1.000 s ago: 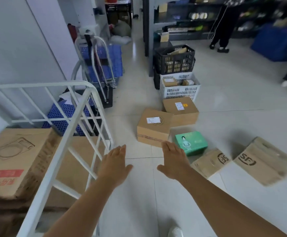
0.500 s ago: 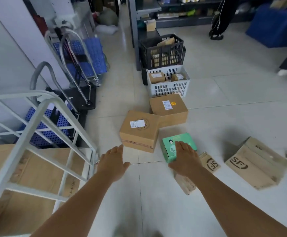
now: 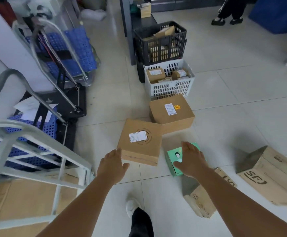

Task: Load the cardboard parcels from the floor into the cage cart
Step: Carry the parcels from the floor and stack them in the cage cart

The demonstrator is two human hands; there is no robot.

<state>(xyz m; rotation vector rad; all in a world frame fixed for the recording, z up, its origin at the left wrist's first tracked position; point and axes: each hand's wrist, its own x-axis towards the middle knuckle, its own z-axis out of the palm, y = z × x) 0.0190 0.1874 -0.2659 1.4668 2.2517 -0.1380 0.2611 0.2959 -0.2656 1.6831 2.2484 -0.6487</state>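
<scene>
On the tiled floor (image 3: 224, 103) ahead of you lie the parcels. Your left hand (image 3: 112, 165) reaches forward with its fingers straight and loosely spread, holding nothing, just short of the near left corner of the square cardboard box (image 3: 141, 142) that carries a white label on a round printed mark. Your right hand (image 3: 191, 159) lies flat, fingers extended, on top of the small green box (image 3: 173, 158), which sits just right of the square box; whether the palm presses on it you cannot tell. Behind these, a second labelled cardboard box (image 3: 171, 112) touches the square one at its far corner. Under your right forearm a tilted brown parcel (image 3: 201, 200) rests on the floor, and a larger printed carton (image 3: 272, 175) lies tipped at the right. The white cage cart (image 3: 28, 151) stands at your left, with a flat cardboard box (image 3: 26, 199) inside it behind the bars.
</scene>
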